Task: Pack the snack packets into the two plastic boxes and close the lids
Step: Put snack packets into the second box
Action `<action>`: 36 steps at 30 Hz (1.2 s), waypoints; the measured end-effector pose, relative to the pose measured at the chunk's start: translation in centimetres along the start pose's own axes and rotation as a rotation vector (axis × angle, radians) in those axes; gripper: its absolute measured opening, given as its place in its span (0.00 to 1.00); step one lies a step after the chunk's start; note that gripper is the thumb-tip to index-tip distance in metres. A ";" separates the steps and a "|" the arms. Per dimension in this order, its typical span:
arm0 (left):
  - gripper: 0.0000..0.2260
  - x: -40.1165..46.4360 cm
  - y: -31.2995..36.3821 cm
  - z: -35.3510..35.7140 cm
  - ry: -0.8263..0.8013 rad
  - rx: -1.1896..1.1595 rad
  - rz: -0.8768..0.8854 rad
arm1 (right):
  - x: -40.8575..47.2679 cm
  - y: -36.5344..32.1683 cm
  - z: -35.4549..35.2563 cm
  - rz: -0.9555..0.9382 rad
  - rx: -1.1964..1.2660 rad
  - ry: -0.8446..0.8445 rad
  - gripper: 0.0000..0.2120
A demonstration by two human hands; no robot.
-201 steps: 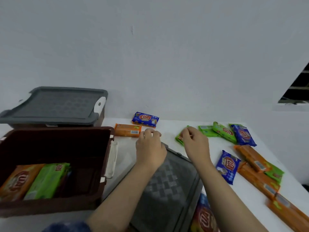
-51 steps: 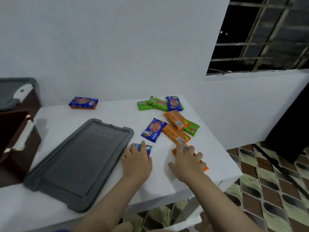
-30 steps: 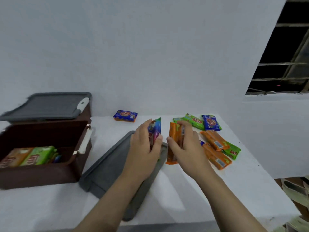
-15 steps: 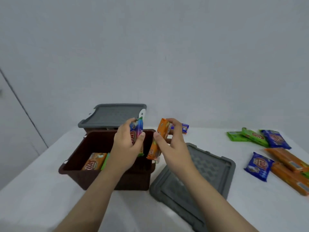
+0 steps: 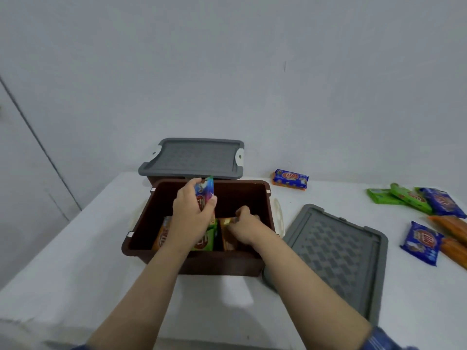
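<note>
Head view: snack packets [image 5: 202, 242] inside brown box [image 5: 202, 263]

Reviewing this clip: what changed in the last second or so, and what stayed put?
Both hands carried packets from the table to the open brown box. The right hand has lowered its orange packet inside; the left hand still holds the blue packet above the rim. The loose grey lid, the closed box behind and the other packets stayed.
</note>
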State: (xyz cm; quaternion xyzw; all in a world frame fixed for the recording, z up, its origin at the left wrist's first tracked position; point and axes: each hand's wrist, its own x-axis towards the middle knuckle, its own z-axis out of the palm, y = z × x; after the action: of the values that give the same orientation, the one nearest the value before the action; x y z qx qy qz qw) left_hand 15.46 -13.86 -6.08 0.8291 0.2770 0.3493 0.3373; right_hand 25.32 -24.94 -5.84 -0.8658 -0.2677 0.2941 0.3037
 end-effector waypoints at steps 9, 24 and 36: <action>0.17 -2.9 -0.2 -0.5 -0.155 -0.056 0.109 | -2.1 0.6 1.1 -0.201 0.754 0.006 0.17; 0.22 -6.8 -1.2 0.4 -0.164 0.596 0.007 | -3.1 0.7 4.6 -0.034 0.124 0.169 0.24; 0.20 -4.9 -0.2 -0.1 -0.206 0.452 -0.026 | -2.1 0.3 2.3 -0.068 -0.004 0.143 0.21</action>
State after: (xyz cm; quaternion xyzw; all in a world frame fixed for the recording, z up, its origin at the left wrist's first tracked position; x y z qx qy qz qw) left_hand 12.40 -17.09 -8.11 0.9111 0.3229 0.1880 0.1741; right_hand 22.42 -25.61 -6.77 -0.8755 -0.2752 0.2207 0.3302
